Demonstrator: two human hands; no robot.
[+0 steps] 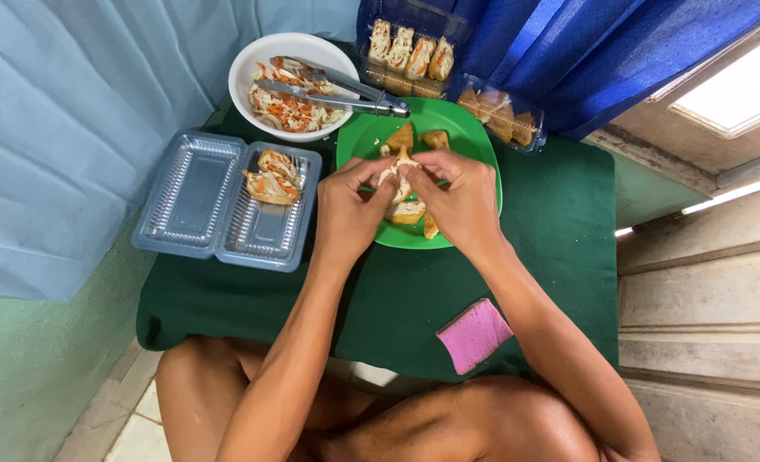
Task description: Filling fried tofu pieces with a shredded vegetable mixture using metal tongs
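1. Two hands meet over the green-covered worktop (534, 222), the largest thing in view. It is a small surface draped in dark green cloth, with blue fabric on the walls behind and beside it.
2. An open clear clamshell box (226, 201) lies at the left of the worktop. Its right half holds one filled fried tofu piece (272, 177) showing shredded vegetables, and its left half is bare.
3. The green plate (474, 141) sits at the centre. It carries several fried tofu pieces (436, 138), some of them partly hidden under the hands.
4. A white bowl (264, 56) of shredded vegetable filling stands behind and left of the plate. Metal tongs (345, 92) lie across it, handles pointing right.
5. Two closed clear boxes of finished pieces (410, 50) (499, 120) stand at the back right.
6. A pink sponge (474, 334) lies near the front edge, well apart from the plate.
7. The left hand (345, 214) and right hand (465, 201) are equally close to the work, their fingertips pinched from either side on one split tofu piece (399, 171). Each grip is nearly closed around it.
8. That piece is held just above the plate's middle, directly between the two hands. Its long axis runs roughly away from the person.
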